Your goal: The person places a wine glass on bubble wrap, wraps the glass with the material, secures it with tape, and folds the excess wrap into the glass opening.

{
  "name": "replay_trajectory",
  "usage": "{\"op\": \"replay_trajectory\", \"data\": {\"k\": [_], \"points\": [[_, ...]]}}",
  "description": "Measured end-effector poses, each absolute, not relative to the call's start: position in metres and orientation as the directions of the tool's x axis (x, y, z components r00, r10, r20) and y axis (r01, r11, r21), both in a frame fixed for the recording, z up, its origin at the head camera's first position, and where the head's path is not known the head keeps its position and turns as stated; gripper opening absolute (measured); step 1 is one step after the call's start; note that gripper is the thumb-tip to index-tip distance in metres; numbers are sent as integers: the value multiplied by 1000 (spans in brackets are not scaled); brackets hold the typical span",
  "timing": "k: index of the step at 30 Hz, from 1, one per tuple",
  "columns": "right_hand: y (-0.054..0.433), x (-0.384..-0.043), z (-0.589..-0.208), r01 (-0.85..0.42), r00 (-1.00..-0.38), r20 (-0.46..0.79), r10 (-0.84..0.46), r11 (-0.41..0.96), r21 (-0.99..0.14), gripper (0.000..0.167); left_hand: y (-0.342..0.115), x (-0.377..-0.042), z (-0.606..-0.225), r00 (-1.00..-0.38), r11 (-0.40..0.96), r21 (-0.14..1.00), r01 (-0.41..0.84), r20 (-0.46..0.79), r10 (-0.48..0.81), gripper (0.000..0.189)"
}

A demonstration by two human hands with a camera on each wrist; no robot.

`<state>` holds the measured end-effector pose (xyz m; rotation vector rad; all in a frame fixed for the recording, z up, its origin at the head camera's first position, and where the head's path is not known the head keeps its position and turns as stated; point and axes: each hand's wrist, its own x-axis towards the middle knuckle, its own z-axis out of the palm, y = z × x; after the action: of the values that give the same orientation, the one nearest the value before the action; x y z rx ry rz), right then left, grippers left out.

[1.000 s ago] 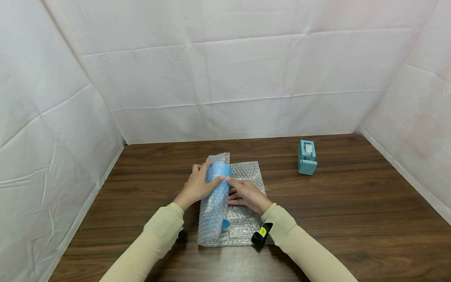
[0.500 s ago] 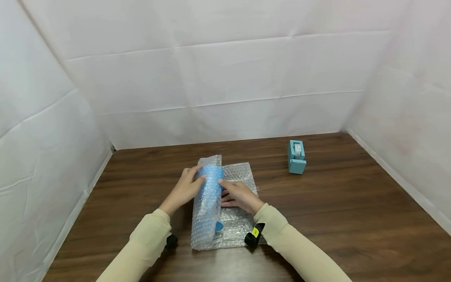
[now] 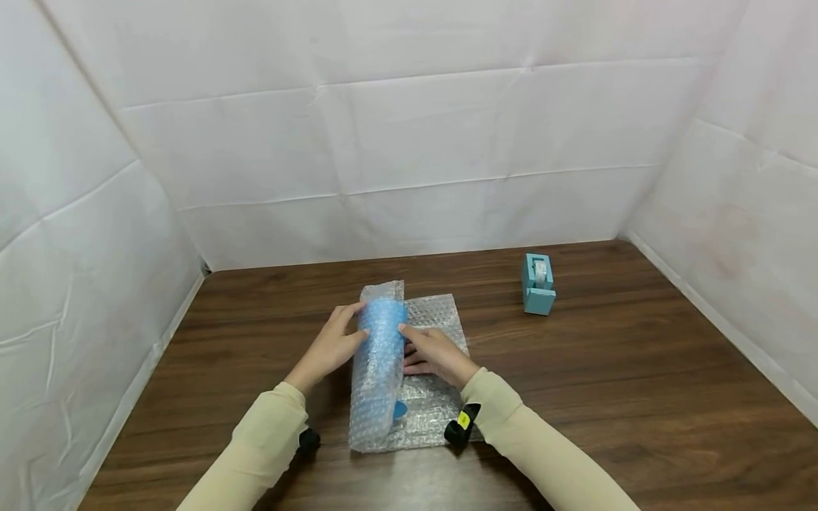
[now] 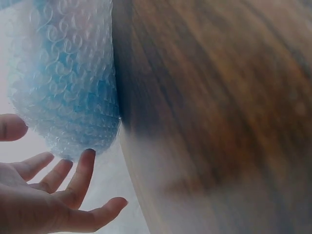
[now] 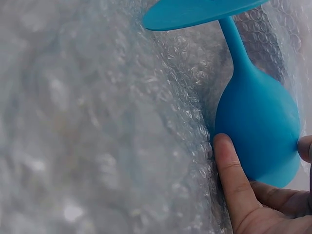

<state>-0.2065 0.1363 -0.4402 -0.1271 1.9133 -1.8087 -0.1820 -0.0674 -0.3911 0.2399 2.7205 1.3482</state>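
A blue wine glass [image 5: 258, 117] lies lengthwise on a sheet of bubble wrap [image 3: 434, 404], its bowl away from me and its foot towards me. One side of the sheet is folded over the glass, so in the head view the blue shows through the bubbles. My right hand [image 3: 439, 355] grips the bowl from the right, fingers against one side and thumb opposite. On the left, my left hand [image 3: 329, 348] rests lightly at the folded wrap. Its fingers [image 4: 80, 178] are spread and loosely bent near the wrapped bowl end, in the left wrist view.
A teal tape dispenser [image 3: 539, 284] with a roll of clear tape stands at the back right of the brown wooden table [image 3: 626, 355]. White sheeting [image 3: 422, 142] walls the back and both sides. Black camera straps are on both wrists.
The head view has shifted, moving everything slightly left in frame. My left thumb has drawn back from the top of the wrapped glass towards its left side. My right hand keeps its grip.
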Motion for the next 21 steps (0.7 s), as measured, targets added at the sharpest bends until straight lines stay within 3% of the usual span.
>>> {"op": "replay_trajectory", "data": {"k": [21], "points": [[140, -207, -439, 268, -878, -296, -376, 125, -955, 60, -65, -182, -391, -982, 590, 802, 89, -27, 185, 59]]}}
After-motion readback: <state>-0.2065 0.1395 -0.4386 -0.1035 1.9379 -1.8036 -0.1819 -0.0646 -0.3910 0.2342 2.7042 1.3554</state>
